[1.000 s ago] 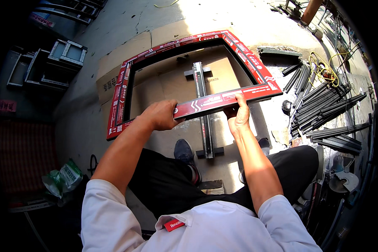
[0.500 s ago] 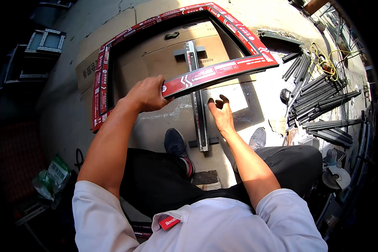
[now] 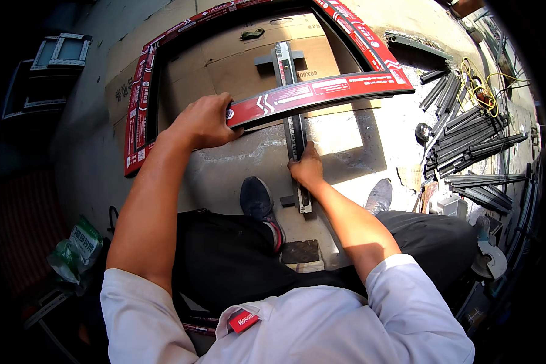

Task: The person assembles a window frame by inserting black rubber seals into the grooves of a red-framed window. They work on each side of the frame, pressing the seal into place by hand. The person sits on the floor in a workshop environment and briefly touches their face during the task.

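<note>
Looking down from my head, I have two hands at work on two things. My left hand pinches the near rail of one rectangular frame, thumb on top and fingers curled under it, toward that rail's left end. The frame's four rails are faced in red film with white print; it spans the cardboard, its near rail reaching past the cardboard's near edge.

My right hand is wrapped about one long grey bar, its fingers closed on it, the tips partly out of sight. The bar passes below the frame's near rail: its far part is over the cardboard, its near end beyond the cardboard's near edge, between my two shoes. Two short dark crosspieces show at it, one near each end. One small dark scrap lies on the cardboard toward its far edge.

On the floor, off the cardboard's right edge, is one heap of dark profile lengths, well over ten and too tangled to count, with one yellow cord looped by its far end. At my left is one green-and-white plastic bag; in the dimness beyond it, what looks like one small pale-edged panel.
</note>
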The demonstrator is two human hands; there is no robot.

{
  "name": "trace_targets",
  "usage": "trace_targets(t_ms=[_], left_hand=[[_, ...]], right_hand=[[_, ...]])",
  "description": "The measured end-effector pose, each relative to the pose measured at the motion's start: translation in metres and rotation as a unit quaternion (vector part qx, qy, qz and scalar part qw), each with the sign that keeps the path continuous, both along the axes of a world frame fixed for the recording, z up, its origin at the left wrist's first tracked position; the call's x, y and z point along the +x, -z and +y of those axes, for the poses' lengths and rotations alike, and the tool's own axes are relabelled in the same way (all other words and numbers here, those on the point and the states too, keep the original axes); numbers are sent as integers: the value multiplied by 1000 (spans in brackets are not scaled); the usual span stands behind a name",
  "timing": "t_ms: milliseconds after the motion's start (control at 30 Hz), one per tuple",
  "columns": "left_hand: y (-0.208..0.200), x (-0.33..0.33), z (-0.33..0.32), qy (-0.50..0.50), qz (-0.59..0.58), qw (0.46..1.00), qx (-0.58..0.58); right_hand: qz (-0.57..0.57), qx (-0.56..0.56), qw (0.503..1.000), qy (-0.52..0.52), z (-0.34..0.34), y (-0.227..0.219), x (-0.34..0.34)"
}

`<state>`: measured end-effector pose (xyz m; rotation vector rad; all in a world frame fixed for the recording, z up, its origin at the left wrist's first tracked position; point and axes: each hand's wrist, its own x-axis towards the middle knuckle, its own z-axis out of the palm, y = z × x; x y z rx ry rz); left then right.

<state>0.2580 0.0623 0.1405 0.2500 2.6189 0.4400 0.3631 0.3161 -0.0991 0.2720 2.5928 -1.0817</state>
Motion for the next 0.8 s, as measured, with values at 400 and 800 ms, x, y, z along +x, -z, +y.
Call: trace_targets(t_ms=[400,800], left_hand=[[-3,2,-5,8,-9,1000,-6],[0,3,-7,2,-10,1000,-16]], right_hand=[[38,235,942,-237,126,-39,-69],[142,105,946,-271,140,-31,-76]])
